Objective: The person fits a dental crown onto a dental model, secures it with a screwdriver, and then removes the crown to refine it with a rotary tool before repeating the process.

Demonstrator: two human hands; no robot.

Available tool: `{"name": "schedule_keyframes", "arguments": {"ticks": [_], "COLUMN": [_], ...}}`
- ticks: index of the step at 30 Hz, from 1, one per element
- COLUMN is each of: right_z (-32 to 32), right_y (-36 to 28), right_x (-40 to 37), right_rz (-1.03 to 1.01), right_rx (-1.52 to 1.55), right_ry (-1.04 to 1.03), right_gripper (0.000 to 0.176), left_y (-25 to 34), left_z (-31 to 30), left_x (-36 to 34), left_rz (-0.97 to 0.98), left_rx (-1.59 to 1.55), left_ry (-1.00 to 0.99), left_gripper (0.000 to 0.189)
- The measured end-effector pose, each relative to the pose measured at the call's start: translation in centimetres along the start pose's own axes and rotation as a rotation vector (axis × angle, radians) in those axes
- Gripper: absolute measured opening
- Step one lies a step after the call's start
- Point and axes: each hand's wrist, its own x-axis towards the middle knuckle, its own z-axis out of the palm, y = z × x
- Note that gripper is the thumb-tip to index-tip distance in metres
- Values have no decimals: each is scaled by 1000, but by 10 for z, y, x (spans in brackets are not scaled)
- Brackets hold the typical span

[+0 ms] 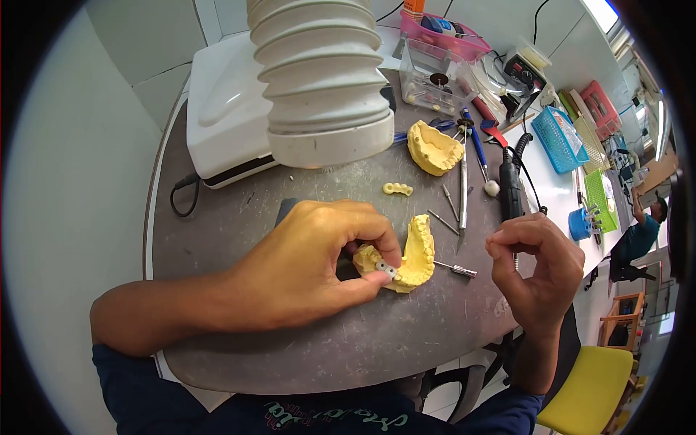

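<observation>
My left hand [312, 264] rests on the grey bench [239, 239] and grips a yellow plaster jaw model [417, 250]. Its thumb and forefinger pinch a small grey metal part [386, 270] at the model's near end. A thin metal pin [457, 270] lies just right of the model. My right hand [536, 268] hovers to the right with curled fingers, close to a black handpiece [510, 190]; whether it holds anything small is unclear.
A white ribbed suction hose [322, 80] hangs over the bench in front of a white box [225, 109]. A second yellow jaw model [433, 148], a small yellow tooth piece [397, 189], several burs and tools, and clear and pink trays lie behind. Another person [638, 232] sits far right.
</observation>
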Motion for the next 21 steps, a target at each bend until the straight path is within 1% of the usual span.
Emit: {"name": "schedule_keyframes", "arguments": {"ticks": [2, 3, 5, 6, 8, 12, 14, 18, 21], "right_z": [3, 5, 9, 12, 16, 26, 34, 45, 47], "right_y": [-10, -13, -20, -23, -29, -35, -34, -34, -35], "right_x": [3, 5, 10, 12, 17, 17, 15, 12, 11], "right_rz": [37, 36, -9, -9, -62, -63, -101, -190, -200], "right_rx": [131, 129, 187, 185, 180, 167, 142, 50, 37], "right_ry": [-44, -47, -109, -112, -155, -200, -192, -166, -177], "right_gripper": [21, 21, 21, 21, 19, 17, 17, 24, 27], "left_y": [0, 1, 3, 3, 1, -6, -7, -14, -13], "left_z": [0, 0, 1, 1, 2, 3, 5, 9, 11], "left_x": [0, 0, 1, 0, -1, 0, 1, 2, 0], "left_rz": [6, 6, -28, -27, 64, 92, 141, 197, 208], "left_rx": [20, 18, -72, -76, -6, 32, 91, 77, 85], "left_ry": [0, 2, 8, 9, 39, 20, 63, 85, 105], "left_gripper": [18, 18, 19, 19, 20, 20, 18, 18, 18]}}
